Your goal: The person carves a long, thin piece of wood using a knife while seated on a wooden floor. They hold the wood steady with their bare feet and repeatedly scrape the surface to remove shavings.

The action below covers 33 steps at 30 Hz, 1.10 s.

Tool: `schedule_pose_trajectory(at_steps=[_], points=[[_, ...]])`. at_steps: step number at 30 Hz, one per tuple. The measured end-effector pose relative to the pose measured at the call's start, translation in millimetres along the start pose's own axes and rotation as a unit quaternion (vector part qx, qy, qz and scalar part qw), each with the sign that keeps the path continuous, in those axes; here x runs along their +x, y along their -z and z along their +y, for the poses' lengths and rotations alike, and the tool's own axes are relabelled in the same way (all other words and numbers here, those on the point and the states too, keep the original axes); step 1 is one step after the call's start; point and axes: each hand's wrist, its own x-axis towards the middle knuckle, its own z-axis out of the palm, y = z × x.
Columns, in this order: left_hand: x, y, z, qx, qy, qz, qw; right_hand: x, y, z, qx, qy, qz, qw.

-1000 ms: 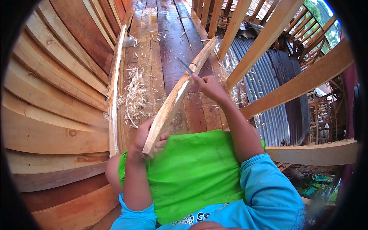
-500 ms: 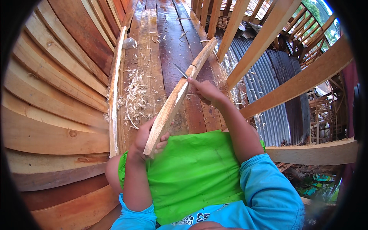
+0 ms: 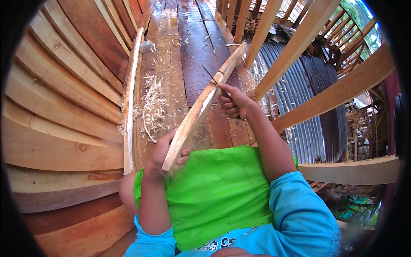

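A long, pale piece of wood [image 3: 192, 118] slants up from my lap toward the far right, its near end resting in my left hand [image 3: 162, 150]. The fingers of that hand wrap round the wood from beneath. My right hand [image 3: 236, 102] is closed on the handle of a knife [image 3: 209, 74]. The knife's thin dark blade lies across the upper part of the wood, pointing up and left, near a dark notch in it. A lighter, shaved strip shows along the wood's right side. Most of the handle is hidden in my fist.
Curled shavings [image 3: 155, 103] lie heaped on the plank floor [image 3: 195, 55]. A long pale strip of wood [image 3: 130, 103] and a small clear container [image 3: 146, 46] stand by the left board wall [image 3: 64, 124]. Wooden rails [image 3: 334, 92] and corrugated metal sheets [image 3: 299, 103] are on the right.
My right hand has moved slightly right, and the knife blade has turned to point more steeply upward. The wood's far end has shifted a little right. My left hand keeps its hold.
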Motion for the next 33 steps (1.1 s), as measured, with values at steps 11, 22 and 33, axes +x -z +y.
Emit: schedule_pose_trajectory(at_steps=[11,22,33], points=[[0.9,0.3,-3.0,0.004,0.004,0.011,1.0,-9.4,-13.7,0.4,-0.407,0.179,0.332,0.832],[2.3,-3.3,-3.4,0.012,-0.007,0.014,1.0,7.1,4.8,2.6,-0.169,0.054,0.145,0.973],[0.6,-5.0,0.2,0.008,0.004,0.008,1.0,-0.5,15.0,-1.3,0.072,-0.01,-0.039,0.997]])
